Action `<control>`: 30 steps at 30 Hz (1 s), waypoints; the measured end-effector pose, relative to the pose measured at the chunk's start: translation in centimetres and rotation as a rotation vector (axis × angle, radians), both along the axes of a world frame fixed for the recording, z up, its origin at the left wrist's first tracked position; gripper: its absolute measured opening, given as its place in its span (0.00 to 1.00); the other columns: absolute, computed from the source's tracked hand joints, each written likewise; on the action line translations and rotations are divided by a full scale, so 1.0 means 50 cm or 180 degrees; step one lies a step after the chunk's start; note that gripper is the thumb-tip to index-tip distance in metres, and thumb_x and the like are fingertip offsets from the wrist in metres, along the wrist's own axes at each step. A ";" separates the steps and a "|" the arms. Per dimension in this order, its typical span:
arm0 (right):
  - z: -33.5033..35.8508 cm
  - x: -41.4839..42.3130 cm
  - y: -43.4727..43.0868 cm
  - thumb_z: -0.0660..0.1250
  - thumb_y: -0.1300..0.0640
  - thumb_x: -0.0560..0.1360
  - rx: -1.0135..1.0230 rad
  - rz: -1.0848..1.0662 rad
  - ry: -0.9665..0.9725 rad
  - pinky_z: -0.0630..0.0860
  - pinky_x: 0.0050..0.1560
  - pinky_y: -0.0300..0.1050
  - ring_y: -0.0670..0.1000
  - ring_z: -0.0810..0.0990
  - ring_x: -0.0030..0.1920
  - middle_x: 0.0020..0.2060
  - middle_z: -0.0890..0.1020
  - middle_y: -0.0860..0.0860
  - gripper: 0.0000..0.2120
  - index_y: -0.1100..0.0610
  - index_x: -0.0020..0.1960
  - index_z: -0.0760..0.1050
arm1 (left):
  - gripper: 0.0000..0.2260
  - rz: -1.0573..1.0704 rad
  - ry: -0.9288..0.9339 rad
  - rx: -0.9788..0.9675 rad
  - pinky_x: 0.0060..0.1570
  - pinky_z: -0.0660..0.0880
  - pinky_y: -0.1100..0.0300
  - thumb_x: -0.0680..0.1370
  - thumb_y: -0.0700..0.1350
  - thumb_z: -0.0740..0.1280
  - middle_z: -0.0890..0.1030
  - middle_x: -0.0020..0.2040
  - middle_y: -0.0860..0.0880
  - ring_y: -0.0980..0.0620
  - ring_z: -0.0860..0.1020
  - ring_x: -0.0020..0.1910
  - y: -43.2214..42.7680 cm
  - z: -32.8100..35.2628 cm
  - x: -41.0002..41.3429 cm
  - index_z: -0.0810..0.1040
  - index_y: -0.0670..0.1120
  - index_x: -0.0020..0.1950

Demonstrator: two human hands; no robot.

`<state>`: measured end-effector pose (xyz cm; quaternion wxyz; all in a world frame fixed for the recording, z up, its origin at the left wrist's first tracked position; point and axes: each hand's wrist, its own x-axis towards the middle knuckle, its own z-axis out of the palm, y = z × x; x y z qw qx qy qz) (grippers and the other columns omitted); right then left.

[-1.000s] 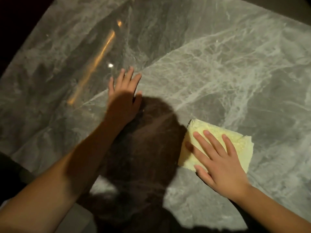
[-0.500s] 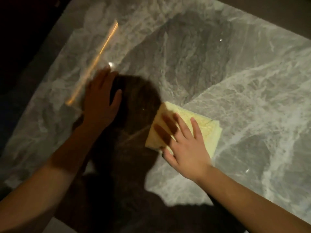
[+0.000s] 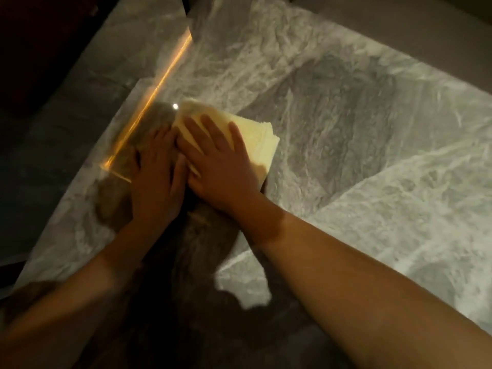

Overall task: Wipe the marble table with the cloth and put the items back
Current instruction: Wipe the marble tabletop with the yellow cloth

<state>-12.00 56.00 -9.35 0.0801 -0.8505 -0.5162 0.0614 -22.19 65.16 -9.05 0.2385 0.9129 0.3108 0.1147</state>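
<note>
A folded pale yellow cloth [image 3: 255, 139] lies flat on the grey veined marble table [image 3: 346, 123], left of the middle of the view. My right hand [image 3: 218, 161] presses down on the cloth with its fingers spread and covers the cloth's near left part. My left hand [image 3: 157, 182] rests flat on the marble just left of the cloth, its thumb side touching my right hand. Both forearms reach in from the bottom edge.
An orange streak of reflected light [image 3: 157, 91] runs diagonally across the glossy marble beside my left hand. The table's left edge [image 3: 87, 83] drops to a dark floor. A dark shadow of my head and arms covers the near marble.
My right hand has slid the cloth to the left across the marble until it meets my left hand. The left hand has stayed flat on the table.
</note>
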 end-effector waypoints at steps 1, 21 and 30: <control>0.003 0.002 0.006 0.54 0.44 0.77 -0.0121 0.0008 0.0027 0.47 0.74 0.61 0.53 0.54 0.77 0.77 0.59 0.48 0.27 0.45 0.76 0.59 | 0.23 0.0031 -0.0016 0.0008 0.72 0.41 0.61 0.80 0.52 0.52 0.66 0.74 0.47 0.52 0.60 0.74 0.002 -0.001 0.000 0.62 0.46 0.74; 0.022 -0.133 -0.511 0.54 0.43 0.78 -0.0253 -0.1118 0.0383 0.49 0.74 0.60 0.52 0.54 0.77 0.77 0.59 0.47 0.27 0.45 0.75 0.55 | 0.23 -0.2040 0.0523 0.0165 0.72 0.46 0.45 0.79 0.54 0.51 0.59 0.77 0.52 0.53 0.54 0.76 -0.309 0.020 0.002 0.60 0.53 0.74; 0.039 -0.201 -0.828 0.52 0.42 0.78 -0.0559 -0.2092 0.0382 0.51 0.74 0.60 0.52 0.51 0.78 0.78 0.55 0.49 0.27 0.45 0.77 0.57 | 0.24 -0.2072 0.0790 0.0619 0.71 0.52 0.38 0.78 0.55 0.51 0.59 0.77 0.47 0.46 0.55 0.76 -0.367 0.000 0.049 0.62 0.51 0.74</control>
